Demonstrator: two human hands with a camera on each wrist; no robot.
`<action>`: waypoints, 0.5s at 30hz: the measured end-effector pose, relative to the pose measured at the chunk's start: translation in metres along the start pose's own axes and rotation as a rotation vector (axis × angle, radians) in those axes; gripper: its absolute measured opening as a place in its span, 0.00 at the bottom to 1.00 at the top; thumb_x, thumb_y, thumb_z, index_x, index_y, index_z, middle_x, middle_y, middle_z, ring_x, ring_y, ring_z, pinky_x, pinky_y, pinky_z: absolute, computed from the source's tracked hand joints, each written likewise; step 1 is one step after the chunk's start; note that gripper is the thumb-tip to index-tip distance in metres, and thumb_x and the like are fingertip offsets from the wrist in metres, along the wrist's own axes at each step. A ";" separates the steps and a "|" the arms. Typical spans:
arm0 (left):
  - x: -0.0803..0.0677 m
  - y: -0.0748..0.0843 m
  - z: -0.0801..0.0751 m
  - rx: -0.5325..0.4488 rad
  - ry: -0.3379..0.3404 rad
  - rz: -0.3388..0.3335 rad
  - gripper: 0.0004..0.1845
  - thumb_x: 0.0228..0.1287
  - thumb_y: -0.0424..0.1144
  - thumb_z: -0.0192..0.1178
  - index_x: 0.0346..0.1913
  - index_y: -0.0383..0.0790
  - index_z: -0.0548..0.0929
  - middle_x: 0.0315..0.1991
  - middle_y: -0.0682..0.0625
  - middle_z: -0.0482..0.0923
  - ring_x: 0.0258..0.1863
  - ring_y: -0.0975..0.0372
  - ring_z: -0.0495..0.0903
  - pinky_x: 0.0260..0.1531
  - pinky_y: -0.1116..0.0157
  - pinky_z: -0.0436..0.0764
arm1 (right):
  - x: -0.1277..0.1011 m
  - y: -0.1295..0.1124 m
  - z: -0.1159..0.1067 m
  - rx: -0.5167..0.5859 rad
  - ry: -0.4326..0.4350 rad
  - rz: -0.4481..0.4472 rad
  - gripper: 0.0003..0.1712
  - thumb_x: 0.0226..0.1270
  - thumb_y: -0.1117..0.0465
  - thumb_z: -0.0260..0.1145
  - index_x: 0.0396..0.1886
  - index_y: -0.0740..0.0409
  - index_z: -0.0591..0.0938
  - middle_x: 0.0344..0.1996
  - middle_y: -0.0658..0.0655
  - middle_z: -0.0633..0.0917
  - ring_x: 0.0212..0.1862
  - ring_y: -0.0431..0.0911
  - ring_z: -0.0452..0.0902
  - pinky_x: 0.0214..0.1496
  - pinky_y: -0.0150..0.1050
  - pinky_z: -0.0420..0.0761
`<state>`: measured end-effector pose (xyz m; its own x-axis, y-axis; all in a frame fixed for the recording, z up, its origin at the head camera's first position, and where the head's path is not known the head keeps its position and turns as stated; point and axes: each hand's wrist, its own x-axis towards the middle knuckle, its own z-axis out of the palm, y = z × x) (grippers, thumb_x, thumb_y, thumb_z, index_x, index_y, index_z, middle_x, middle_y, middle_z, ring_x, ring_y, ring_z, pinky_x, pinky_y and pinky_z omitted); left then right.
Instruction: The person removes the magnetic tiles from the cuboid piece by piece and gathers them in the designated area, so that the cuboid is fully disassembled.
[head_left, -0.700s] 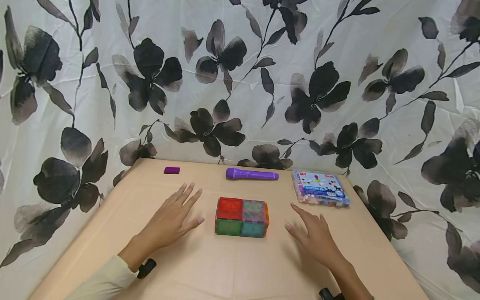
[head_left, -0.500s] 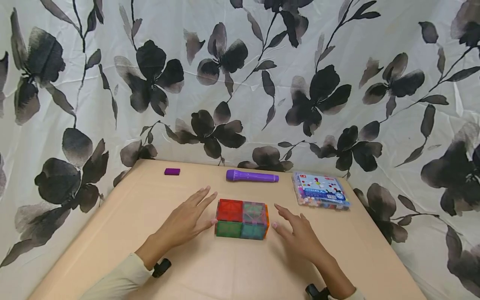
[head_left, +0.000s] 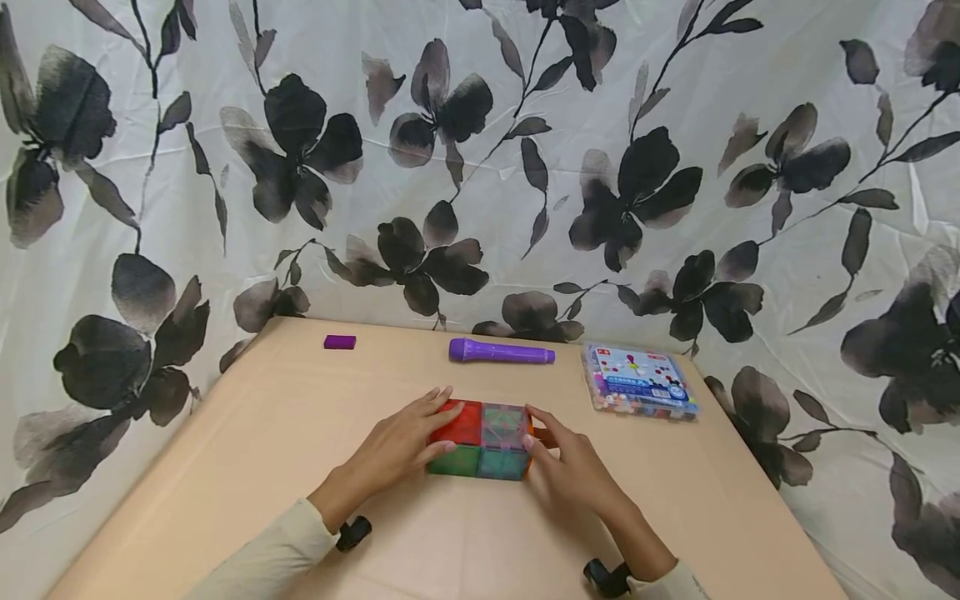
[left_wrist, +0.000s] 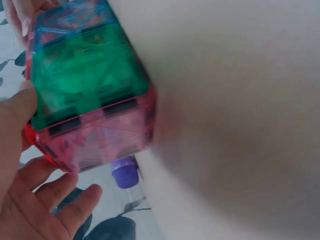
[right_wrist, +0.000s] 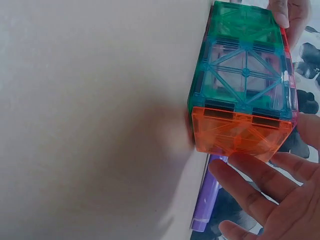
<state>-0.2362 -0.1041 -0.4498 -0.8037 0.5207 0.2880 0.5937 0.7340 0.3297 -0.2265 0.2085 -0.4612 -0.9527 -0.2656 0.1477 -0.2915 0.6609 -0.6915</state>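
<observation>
A small box of see-through magnetic tiles (head_left: 483,442) sits at the table's middle, red and pale purple on top, green and teal in front. My left hand (head_left: 390,446) grips its left end, thumb at the front upper edge and a finger over the red top. In the left wrist view, that end is a pink tile (left_wrist: 100,137), with the other fingers spread beside it. My right hand (head_left: 573,467) holds the right end, thumb at the front corner and index finger at the back one. An orange tile (right_wrist: 240,132) closes that end in the right wrist view.
Along the table's (head_left: 285,417) back edge lie a small dark purple block (head_left: 340,342), a purple microphone-shaped stick (head_left: 502,351) and a clear plastic case of colourful pieces (head_left: 640,381) with a blue label. Behind them hangs a flower-printed curtain (head_left: 525,208).
Both hands have moved inward from either side, the left to the right and the right to the left, and now meet the ends of the tile box. The box stays in place.
</observation>
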 end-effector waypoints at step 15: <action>0.002 -0.003 0.009 -0.003 0.029 -0.015 0.34 0.74 0.52 0.67 0.77 0.45 0.75 0.81 0.43 0.67 0.81 0.47 0.67 0.72 0.44 0.79 | -0.002 0.001 0.004 0.108 0.001 0.068 0.29 0.86 0.53 0.58 0.82 0.36 0.69 0.64 0.56 0.87 0.66 0.53 0.85 0.77 0.62 0.76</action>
<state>-0.2396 -0.1012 -0.4582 -0.8110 0.4969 0.3088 0.5818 0.7402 0.3369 -0.2244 0.2070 -0.4655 -0.9700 -0.2222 0.0984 -0.2153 0.5976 -0.7724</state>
